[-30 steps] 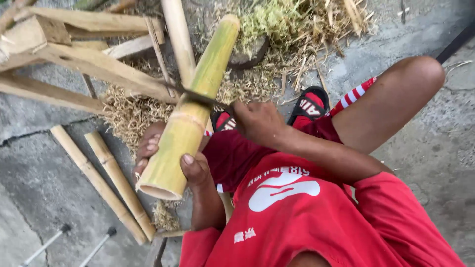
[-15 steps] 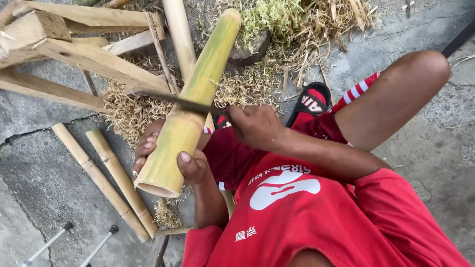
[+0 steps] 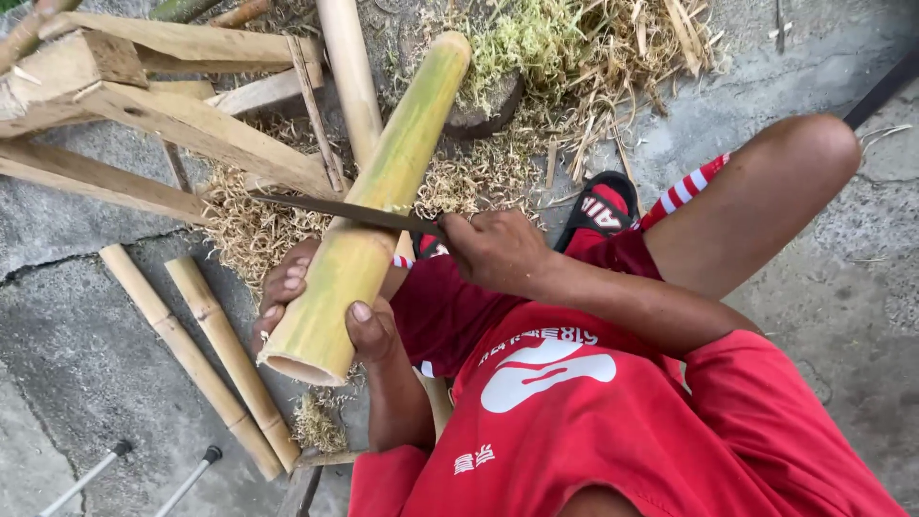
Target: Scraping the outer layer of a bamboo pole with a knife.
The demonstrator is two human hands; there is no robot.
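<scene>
— On the concrete floor [image 3: 86,373], what lies across the lap?
— A green bamboo pole [image 3: 369,206], tilted, its cut end near the left hand [image 3: 325,311], whose grip wraps it.
— The right hand [image 3: 498,251]?
— Closed on a knife [image 3: 335,209] laid across the pole.

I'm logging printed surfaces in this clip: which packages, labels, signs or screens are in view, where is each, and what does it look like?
No packages, signs or screens.
Shirt print: chest of the red shirt, a white curved emblem with small white characters above.
Second shirt print: lower on the same shirt, small white characters.
Sandal strap: on the foot beside the bamboo pole, black with red and white markings.
</scene>
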